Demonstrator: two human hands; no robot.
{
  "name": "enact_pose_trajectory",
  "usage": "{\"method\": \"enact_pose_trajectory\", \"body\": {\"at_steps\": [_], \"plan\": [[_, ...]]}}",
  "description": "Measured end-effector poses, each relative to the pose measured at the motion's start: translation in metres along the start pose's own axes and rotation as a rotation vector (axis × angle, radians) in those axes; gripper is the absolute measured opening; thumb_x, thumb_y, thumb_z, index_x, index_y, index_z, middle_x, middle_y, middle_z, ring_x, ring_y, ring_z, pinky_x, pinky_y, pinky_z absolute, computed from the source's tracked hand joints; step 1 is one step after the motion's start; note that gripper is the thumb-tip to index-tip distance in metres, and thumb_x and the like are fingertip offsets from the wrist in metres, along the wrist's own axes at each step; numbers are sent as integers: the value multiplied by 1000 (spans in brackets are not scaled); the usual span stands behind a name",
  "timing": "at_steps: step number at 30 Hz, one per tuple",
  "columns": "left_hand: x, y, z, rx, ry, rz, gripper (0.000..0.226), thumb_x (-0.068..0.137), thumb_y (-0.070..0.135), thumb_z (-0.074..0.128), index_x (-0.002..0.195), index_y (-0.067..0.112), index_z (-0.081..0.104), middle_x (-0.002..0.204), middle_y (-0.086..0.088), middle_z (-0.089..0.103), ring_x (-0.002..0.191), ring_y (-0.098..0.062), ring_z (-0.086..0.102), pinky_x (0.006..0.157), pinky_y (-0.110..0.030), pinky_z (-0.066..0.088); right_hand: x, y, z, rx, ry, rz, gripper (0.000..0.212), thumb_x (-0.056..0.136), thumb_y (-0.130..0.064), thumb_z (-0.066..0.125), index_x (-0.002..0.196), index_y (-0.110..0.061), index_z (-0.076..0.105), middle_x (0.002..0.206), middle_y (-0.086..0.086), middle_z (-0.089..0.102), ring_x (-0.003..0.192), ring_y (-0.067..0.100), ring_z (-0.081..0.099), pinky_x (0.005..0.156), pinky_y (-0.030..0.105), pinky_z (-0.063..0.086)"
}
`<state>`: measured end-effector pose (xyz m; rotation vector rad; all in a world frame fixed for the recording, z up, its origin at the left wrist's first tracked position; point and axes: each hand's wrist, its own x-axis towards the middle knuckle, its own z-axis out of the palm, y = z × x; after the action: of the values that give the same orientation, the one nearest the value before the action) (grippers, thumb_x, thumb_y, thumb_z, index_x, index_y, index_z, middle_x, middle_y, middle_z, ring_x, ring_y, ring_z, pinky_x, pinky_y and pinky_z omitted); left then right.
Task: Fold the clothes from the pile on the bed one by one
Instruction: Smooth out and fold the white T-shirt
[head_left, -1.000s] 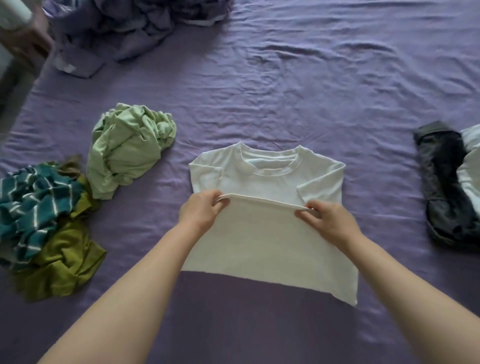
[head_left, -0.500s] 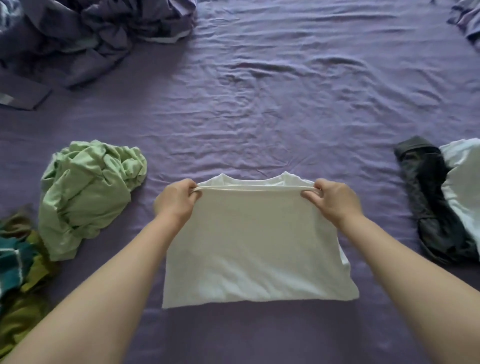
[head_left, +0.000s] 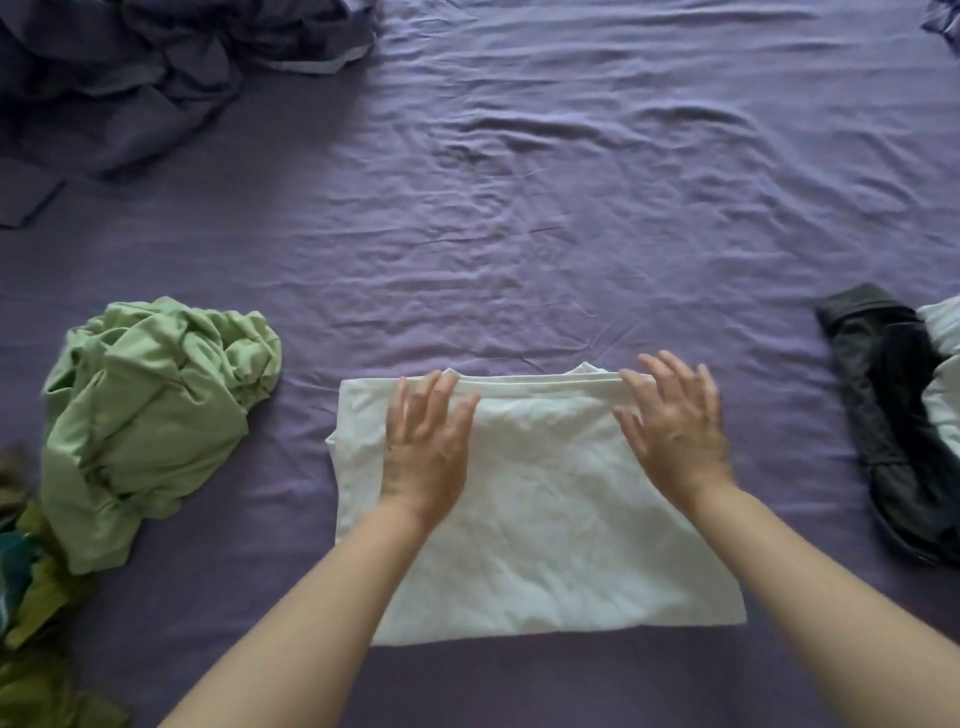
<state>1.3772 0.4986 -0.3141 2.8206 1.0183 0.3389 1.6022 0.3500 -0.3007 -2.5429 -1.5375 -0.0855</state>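
Stuff you can't fully see here

Olive and teal clothes (head_left: 31, 597) get cropped at the left edge, dark garment (head_left: 883, 415) and pale cloth (head_left: 943, 364) at the right.

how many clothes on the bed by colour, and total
white: 2, the folded shirt under both hands and a piece at the right edge
light green: 1
olive green: 1
teal striped: 1
dark grey: 1
total: 6, not counting the purple bedding

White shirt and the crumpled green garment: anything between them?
Nothing: head view shows only bare purple sheet between the white shirt and the green garment.
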Motion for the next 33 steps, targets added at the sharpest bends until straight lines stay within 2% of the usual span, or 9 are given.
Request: {"method": "enact_pose_trajectory", "body": {"at_steps": [3, 6, 15, 18, 21, 22, 25, 28, 33], "plan": [[-26, 38, 23, -46, -209, 126, 46, 84, 24, 43, 129, 22, 47, 137, -12, 53, 133, -30, 32, 106, -54, 21, -37, -13, 15, 6, -154, -45, 52, 96, -50, 24, 137, -21, 40, 147, 13, 35, 140, 27, 22, 111, 52, 11], [-37, 55, 34, 7, -315, 54, 56, 90, 51, 36, 141, 27, 42, 152, -10, 34, 143, -32, 21, 109, -60, 15, -58, -11, 28, -33, -282, 25, 61, 93, -63, 10, 145, -33, 25, 154, 9, 19, 146, 24, 5, 113, 54, 3], [-36, 53, 49, 83, -330, 19, 74, 86, 66, 28, 148, 27, 22, 157, -11, 21, 145, -33, 17, 109, -63, 9, -50, 2, 39, -15, -381, 24, 62, 93, -65, 7, 147, -35, 16, 154, 12, 23, 142, 24, 10, 110, 45, -6], [-33, 60, 41, 90, -389, -32, 73, 85, 65, 28, 146, 26, 32, 154, -13, 28, 143, -33, 20, 109, -62, 10, -61, 14, 26, 84, -293, 165, 60, 94, -56, 27, 147, -28, 21, 155, 14, 21, 142, 29, 11, 112, 48, 6], [-25, 84, 23, 72, -504, -131, 68, 89, 54, 23, 151, 26, 19, 159, -15, 8, 146, -35, 1, 113, -59, -5, -77, 21, 12, 244, -267, 484, 76, 88, -44, 58, 149, -18, 21, 154, 19, 22, 140, 37, 23, 109, 52, 23], [-25, 95, 19, 25, -524, -172, 63, 92, 46, 31, 151, 24, 22, 158, -17, 8, 146, -35, 3, 114, -59, -2, -82, 19, 7, 267, -262, 474, 76, 87, -40, 61, 149, -15, 23, 151, 19, 28, 136, 38, 30, 105, 53, 29], [-31, 123, 10, -269, -383, -247, 45, 81, 30, 43, 118, 18, 65, 133, -19, 54, 123, -37, 52, 98, -55, 41, -81, 15, -3, 405, -281, 443, 78, 85, -26, 65, 148, -17, 22, 150, 10, 35, 124, 39, 41, 101, 43, 34], [-32, 140, 0, -778, -359, -400, 41, 92, 22, 37, 124, 14, 61, 129, -9, 59, 120, -26, 53, 103, -33, 39, -70, 12, -20, 703, -381, 575, 91, 79, -20, 68, 150, -23, 11, 153, 0, 28, 135, 24, 34, 100, 24, 27], [-19, 142, -37, -1501, -526, -877, 23, 101, 28, 43, 122, 29, 53, 114, 6, 60, 101, -8, 58, 84, -28, 48, -56, -18, -53, 933, -421, 465, 82, 86, -10, 62, 144, -42, 13, 137, -19, 36, 129, 5, 39, 101, 19, 30]]}}
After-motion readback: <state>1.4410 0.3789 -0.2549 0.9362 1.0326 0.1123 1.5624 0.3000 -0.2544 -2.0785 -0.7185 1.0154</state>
